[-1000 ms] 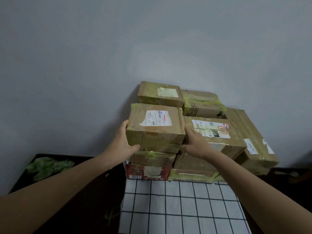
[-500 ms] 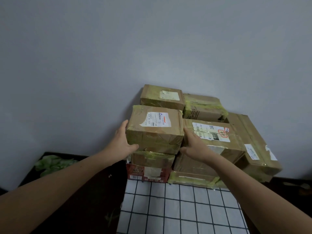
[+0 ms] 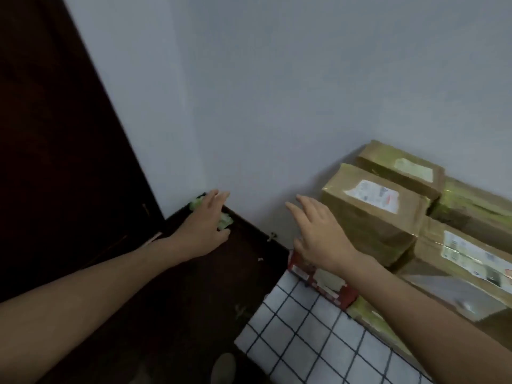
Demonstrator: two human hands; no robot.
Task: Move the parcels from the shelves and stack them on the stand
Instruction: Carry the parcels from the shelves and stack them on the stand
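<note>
Several brown taped parcels are stacked against the grey wall at the right. The nearest top parcel (image 3: 374,212) carries a white label, with another parcel (image 3: 401,170) behind it and a larger one (image 3: 465,253) to its right. They rest on the stand with a white checked cover (image 3: 313,336). My left hand (image 3: 203,225) hovers with straight fingers over the dark floor, holding nothing. Just left of the labelled parcel is my right hand (image 3: 318,234), empty, its fingers spread and apart from the box.
A dark door (image 3: 55,134) fills the left side. Green leafy scraps (image 3: 224,220) lie on the dark floor (image 3: 194,300) in the corner beneath my left hand. A red box (image 3: 327,286) sits at the bottom of the stack.
Both hands have let go of the labelled parcel, which now rests on the stack. The view has swung left, and both hands have drawn away to the left.
</note>
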